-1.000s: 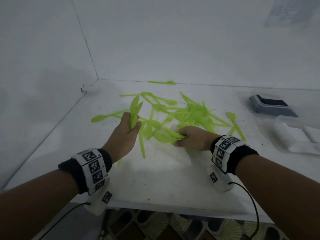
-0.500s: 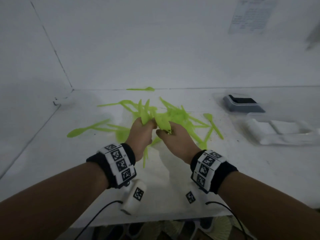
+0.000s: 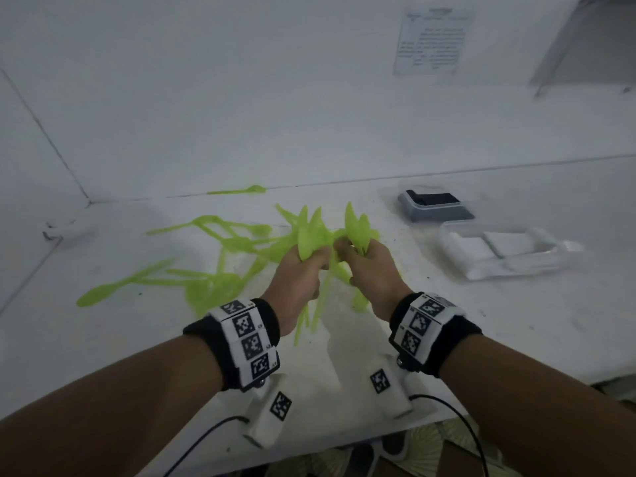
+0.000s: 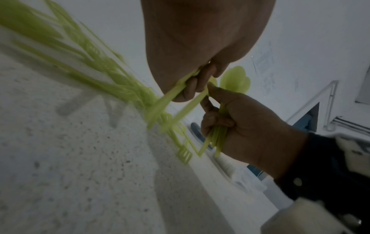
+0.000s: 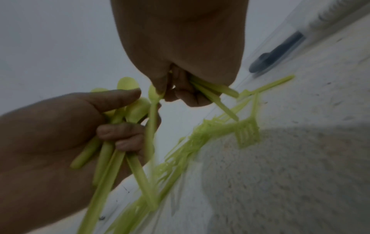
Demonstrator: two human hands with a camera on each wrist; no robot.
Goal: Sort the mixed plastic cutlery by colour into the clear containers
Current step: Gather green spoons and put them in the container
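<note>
Both forearms reach in from bottom of head view, wrists banded. Left hand (image 3: 297, 270) and right hand (image 3: 370, 270) meet at frame centre, knuckles nearly touching, each fist curled round a bunch of spoons (image 3: 311, 235).

I am seeing a white, speckled bench (image 3: 430, 339) running back to the wall. Green plastic cutlery (image 3: 220, 256) is lying scattered over its left and middle, with one lone green spoon (image 3: 241, 191) sitting against the back wall. At the right, a clear container (image 3: 499, 249) holding white pieces and a grey box (image 3: 435, 210) are sitting near each other.
</note>
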